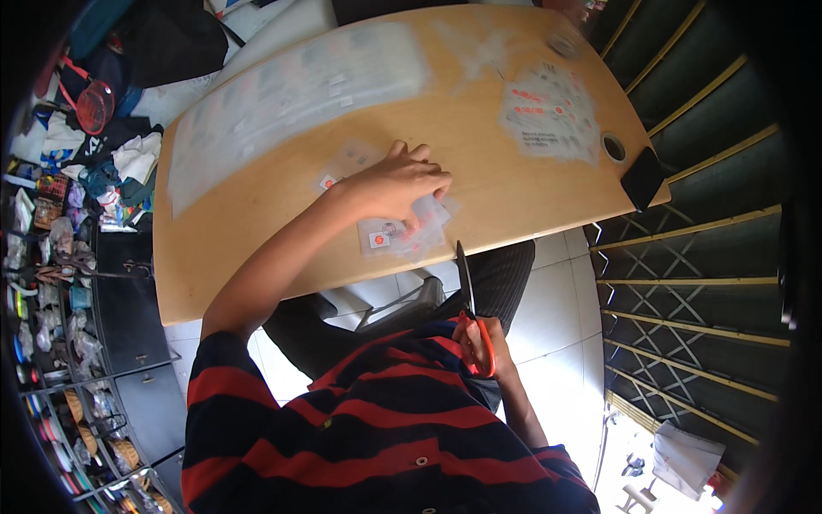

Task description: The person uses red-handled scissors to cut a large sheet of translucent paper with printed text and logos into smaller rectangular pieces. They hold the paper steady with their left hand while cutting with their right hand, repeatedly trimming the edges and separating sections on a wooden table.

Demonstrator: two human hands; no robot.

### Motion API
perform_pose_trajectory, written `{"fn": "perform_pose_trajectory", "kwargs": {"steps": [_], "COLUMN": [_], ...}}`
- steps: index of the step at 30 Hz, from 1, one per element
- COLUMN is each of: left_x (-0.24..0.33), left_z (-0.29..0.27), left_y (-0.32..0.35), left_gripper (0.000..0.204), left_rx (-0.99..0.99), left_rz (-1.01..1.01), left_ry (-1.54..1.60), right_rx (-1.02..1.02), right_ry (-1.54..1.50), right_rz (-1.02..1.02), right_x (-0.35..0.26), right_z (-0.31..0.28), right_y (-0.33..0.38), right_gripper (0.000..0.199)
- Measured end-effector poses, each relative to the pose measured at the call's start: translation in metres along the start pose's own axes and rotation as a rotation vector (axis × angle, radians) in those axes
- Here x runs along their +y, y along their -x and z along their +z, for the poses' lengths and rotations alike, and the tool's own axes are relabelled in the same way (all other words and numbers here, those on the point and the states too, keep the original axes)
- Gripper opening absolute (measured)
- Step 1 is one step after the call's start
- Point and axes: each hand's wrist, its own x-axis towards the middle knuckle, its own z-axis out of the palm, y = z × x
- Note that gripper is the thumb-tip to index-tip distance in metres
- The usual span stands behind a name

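Note:
My left hand reaches over the table with its fingers bent, thumb and fingers closed on a small stack of clear plastic pieces near the front edge. These pieces carry red and dark prints, and a small white label with a red mark shows on one. Another printed clear piece lies partly behind my left wrist. In my right hand, below the table's edge, is a pair of scissors with red handles. Its dark blades point up toward the table edge and look closed.
Long translucent sheets cover the back left of the wooden table. At the right lie a pile of printed plastic pieces, a tape roll and a dark flat object. A folding metal gate stands right; crowded shelves stand left.

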Motion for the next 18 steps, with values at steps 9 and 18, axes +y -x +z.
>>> {"fn": "perform_pose_trajectory", "kwargs": {"steps": [9,18], "left_x": [-0.019,-0.027], "left_z": [-0.054,-0.006], "left_y": [-0.041,-0.191], "left_gripper": [0.021,0.030], "left_rx": [0.418,0.646], "left_rz": [-0.140,-0.439], "left_ry": [0.557,0.740], "right_rx": [-0.028,-0.023], "right_ry": [0.450,0.544], "right_rz": [-0.111,-0.011], "right_x": [0.041,0.040], "right_z": [-0.001,0.012], "right_y": [0.009,0.007], "right_gripper": [0.051,0.054]}}
